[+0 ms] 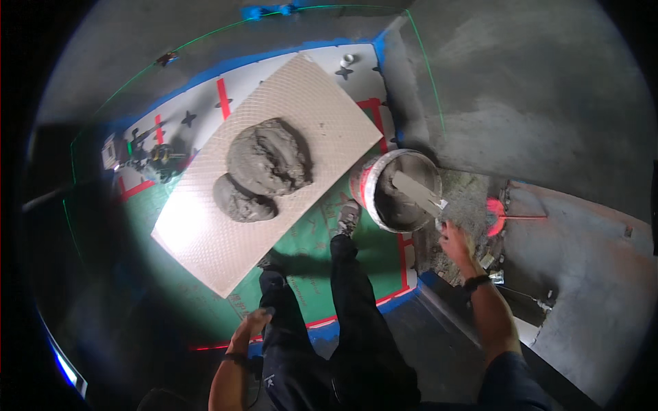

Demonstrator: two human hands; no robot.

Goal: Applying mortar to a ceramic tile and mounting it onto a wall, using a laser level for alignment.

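Note:
My right hand [458, 244] is closed round the handle of a flat trowel [416, 191], whose long pale blade reaches over the mouth of a bucket [372, 190]. Wet grey mortar [404, 214] lies inside that bucket, partly hidden by the blade. By my left thigh hangs my left hand [252, 322], fingers loosely stretched, with nothing visible in it. In front of my feet a large beige tile [336, 113] lies at a slant, its finely patterned face up. On it sit a big mound of mortar [264, 154] and a smaller lump [240, 200] touching it.
Green protective sheeting [308, 253] edged with red tape covers the floor under the tile. A small white cup-like piece [347, 61] stands beyond it. At the left is a laser level [161, 159]. Rubble [469, 195] and a red-pink brush-like tool [496, 217] lie right of the bucket.

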